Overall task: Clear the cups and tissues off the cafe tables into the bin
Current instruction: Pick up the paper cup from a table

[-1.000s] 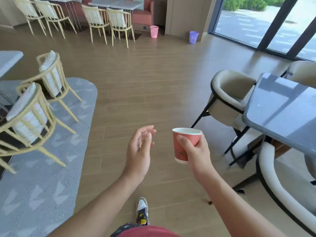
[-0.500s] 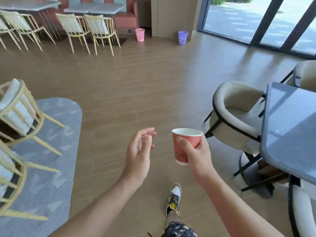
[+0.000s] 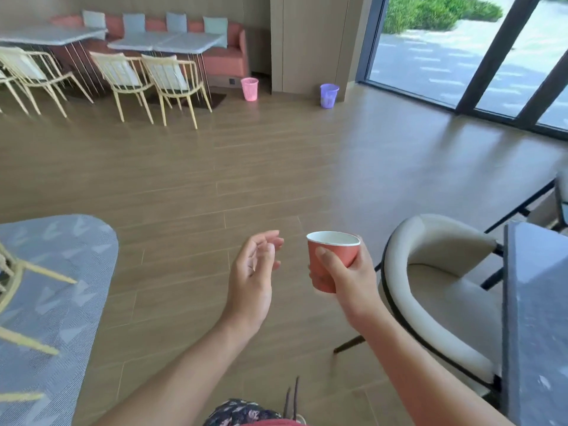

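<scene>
The right hand (image 3: 350,278) held the red cup (image 3: 330,256) upright, fingers wrapped round it; the left hand (image 3: 252,272) hung loose, empty; likely the carry; next, reach the far pink bin (image 3: 249,89) and drop.

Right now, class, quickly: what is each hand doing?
Left hand: open, fingers loosely curled, holding nothing.
Right hand: closed around the red paper cup, held upright.

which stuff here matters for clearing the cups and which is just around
For the job: red paper cup in the right hand; empty left hand; pink bin; purple bin.
Just around: cream armchair; yellow chairs; grey rug; coral sofa.
</scene>
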### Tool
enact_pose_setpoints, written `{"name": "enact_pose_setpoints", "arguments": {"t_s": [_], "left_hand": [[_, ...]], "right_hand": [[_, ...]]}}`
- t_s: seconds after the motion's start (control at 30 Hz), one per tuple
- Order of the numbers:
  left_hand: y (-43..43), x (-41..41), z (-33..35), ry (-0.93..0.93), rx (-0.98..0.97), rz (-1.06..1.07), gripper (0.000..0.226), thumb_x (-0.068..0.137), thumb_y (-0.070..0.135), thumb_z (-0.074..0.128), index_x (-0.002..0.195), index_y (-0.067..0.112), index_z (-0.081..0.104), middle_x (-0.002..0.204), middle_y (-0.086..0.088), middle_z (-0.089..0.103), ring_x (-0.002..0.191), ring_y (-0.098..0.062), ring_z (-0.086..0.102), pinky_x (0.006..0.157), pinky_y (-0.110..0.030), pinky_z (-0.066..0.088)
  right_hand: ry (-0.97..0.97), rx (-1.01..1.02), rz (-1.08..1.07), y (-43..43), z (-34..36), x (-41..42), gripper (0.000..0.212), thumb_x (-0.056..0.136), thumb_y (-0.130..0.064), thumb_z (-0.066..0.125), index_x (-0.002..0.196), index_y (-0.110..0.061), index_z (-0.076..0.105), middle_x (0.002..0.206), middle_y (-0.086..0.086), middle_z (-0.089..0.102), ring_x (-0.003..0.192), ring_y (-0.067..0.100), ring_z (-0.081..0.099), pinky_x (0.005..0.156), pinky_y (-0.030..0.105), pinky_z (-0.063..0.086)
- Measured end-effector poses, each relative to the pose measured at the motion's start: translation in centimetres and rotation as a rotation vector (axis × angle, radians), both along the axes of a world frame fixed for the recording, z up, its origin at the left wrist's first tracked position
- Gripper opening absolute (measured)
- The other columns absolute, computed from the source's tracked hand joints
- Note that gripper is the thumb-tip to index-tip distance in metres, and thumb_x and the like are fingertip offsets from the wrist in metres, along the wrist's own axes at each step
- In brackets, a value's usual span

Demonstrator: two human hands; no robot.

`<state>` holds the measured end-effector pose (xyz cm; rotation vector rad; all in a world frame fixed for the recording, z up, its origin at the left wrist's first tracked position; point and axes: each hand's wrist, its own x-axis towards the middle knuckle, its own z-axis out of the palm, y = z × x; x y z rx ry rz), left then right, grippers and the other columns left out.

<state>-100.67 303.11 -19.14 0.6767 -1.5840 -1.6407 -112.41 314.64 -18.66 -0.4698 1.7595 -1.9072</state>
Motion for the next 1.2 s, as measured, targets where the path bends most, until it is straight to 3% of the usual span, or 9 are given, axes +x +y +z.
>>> {"name": "enact_pose_setpoints", "arguments": {"t_s": [0.1,0.27,0.37,0.53,0.63,0.83,1.07,1.2], "left_hand": [[-3.0,-6.0,0.1,0.015,-0.005,-0.011,0.026,0.098,0.033,0.051,0.114,0.025,0.069,0.108,0.006,0.074,0.111,-0.013,0.067,0.091,-0.041,0.056],[-8.9,-16.1,-1.3,0.03,0.018,-0.055,0.025,0.097,0.032,0.051,0.112,0.023,0.069,0.106,0.009,0.074,0.11,-0.013,0.067,0.089,-0.04,0.057],[-13.3,-22.6,-2.4,0.04,0.041,-0.071,0.026,0.097,0.031,0.051,0.112,0.022,0.069,0.105,0.01,0.074,0.11,-0.012,0.067,0.088,-0.038,0.056],[-21.5,-33.8,-3.0,0.027,0.078,-0.138,0.024,0.097,0.032,0.052,0.111,0.024,0.07,0.107,0.006,0.074,0.112,-0.013,0.067,0.092,-0.043,0.056],[-26.4,-40.1,-1.9,0.039,0.057,-0.168,0.026,0.096,0.034,0.052,0.112,0.023,0.07,0.108,0.008,0.074,0.112,-0.012,0.067,0.092,-0.042,0.056],[-34.3,-50.5,-0.8,0.016,0.048,-0.203,0.023,0.096,0.034,0.052,0.105,0.034,0.073,0.109,0.005,0.073,0.114,-0.016,0.067,0.094,-0.046,0.056],[-40.6,-64.5,-2.5,-0.016,0.065,-0.208,0.025,0.096,0.033,0.052,0.111,0.024,0.07,0.108,0.004,0.073,0.113,-0.013,0.067,0.096,-0.05,0.055],[-44.1,-74.6,-3.2,-0.02,0.08,-0.179,0.025,0.095,0.032,0.052,0.11,0.023,0.071,0.107,0.003,0.074,0.112,-0.015,0.067,0.095,-0.051,0.055]], "right_hand": [[-0.009,-0.002,-0.025,-2.2,0.4,-5.4,0.057,0.07,-0.04,0.08,0.112,-0.012,0.054,0.084,0.007,0.064,0.074,0.029,0.059,0.065,0.048,0.051],[0.026,0.065,-0.127,-6.9,-0.8,-14.8,0.054,0.066,-0.049,0.079,0.108,-0.021,0.059,0.095,0.008,0.069,0.084,0.033,0.068,0.073,0.051,0.059],[0.001,0.047,-0.143,-11.0,-1.3,-20.5,0.046,0.071,-0.037,0.078,0.107,-0.017,0.057,0.084,-0.001,0.066,0.075,0.023,0.061,0.064,0.043,0.052],[-0.019,0.027,-0.173,-18.9,-1.2,-30.7,0.049,0.075,-0.029,0.072,0.114,-0.007,0.054,0.08,0.0,0.061,0.07,0.02,0.056,0.055,0.034,0.048],[0.003,0.035,-0.205,-23.3,-0.1,-36.7,0.043,0.073,-0.029,0.07,0.11,-0.011,0.055,0.076,-0.006,0.062,0.064,0.01,0.056,0.051,0.026,0.047],[-0.021,0.019,-0.256,-30.3,0.0,-47.0,0.04,0.073,-0.028,0.072,0.108,-0.015,0.056,0.079,0.003,0.062,0.067,0.019,0.055,0.054,0.033,0.046],[-0.057,0.048,-0.298,-36.5,-3.0,-60.8,0.053,0.064,-0.042,0.079,0.107,-0.017,0.059,0.086,0.008,0.065,0.073,0.025,0.06,0.062,0.043,0.051],[-0.08,0.043,-0.298,-40.0,-5.3,-71.3,0.043,0.065,-0.047,0.081,0.101,-0.03,0.062,0.093,0.013,0.068,0.079,0.028,0.063,0.068,0.045,0.053]]}}
